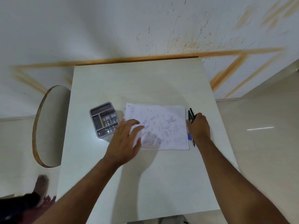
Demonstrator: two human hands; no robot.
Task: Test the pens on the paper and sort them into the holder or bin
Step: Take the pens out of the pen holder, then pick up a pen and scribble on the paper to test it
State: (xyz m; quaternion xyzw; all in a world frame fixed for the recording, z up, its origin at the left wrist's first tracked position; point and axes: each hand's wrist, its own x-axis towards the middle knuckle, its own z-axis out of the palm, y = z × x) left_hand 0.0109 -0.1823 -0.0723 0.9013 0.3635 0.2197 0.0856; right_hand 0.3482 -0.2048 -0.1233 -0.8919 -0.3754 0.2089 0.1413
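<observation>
My two bare forearms reach out from the near edge of the white table (145,183), and a blurred foot (42,180) shows on the floor below and to the left of my left arm. My left hand (125,141) lies flat with its fingers straight and spread, palm down, the fingertips over the near-left corner of the paper (159,126); the motion blur keeps me from telling how firmly it presses. The paper is a small stack of white sheets that stretches from my left hand across to my right hand, and its top sheet is covered with short blue and purple scribbles. My right hand (199,126) sits just off the right edge of that paper, fingers curled around a bundle of black pens (191,114) whose ends stick out beyond my knuckles, pointing away from me. Under the wrist side of this hand a blue pen (189,136) lies against the paper's edge, and the tip of another pen (193,143) pokes out nearer to me. Just beyond and left of my left hand stands the grey pen holder (104,119), a square box split into several compartments; I cannot make out what is in them. Further left of it, beside the table, is a round stool (50,125) with a wooden rim. Beyond everything rises the white wall (113,26), streaked with orange-brown stains.
</observation>
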